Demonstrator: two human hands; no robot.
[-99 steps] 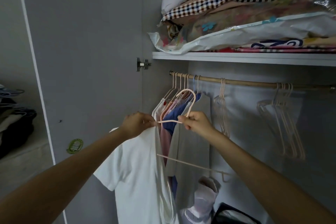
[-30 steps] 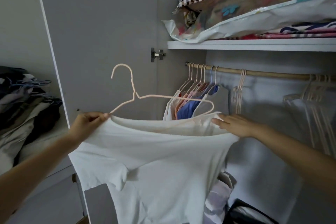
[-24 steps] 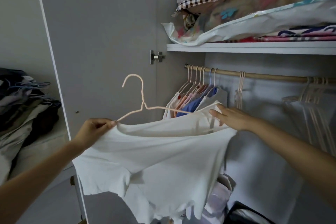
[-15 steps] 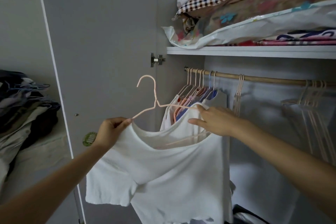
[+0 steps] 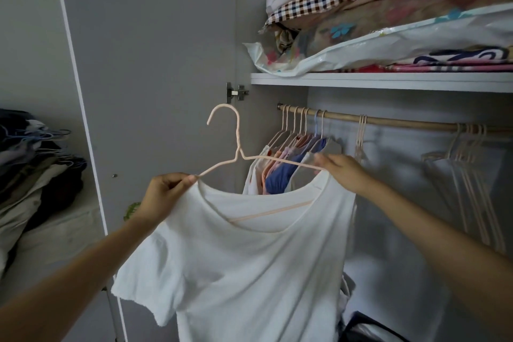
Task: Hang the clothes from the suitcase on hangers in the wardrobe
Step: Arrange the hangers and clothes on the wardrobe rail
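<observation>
White shirt going on a pink hanger

The left hand (image 5: 163, 194) pinches the white shirt (image 5: 249, 258) and pink hanger (image 5: 237, 147) together; the right hand (image 5: 340, 172) seems to grip the hanger's other end, fingers curled, near the wardrobe rail (image 5: 388, 121).

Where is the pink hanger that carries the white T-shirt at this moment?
In the head view, the pink hanger is mid-frame before the open wardrobe, held inside the white T-shirt between left hand and right hand, left of the rail.

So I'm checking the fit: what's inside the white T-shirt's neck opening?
The pink hanger's lower bar shows inside the white T-shirt; its ends are covered by fabric.
</observation>
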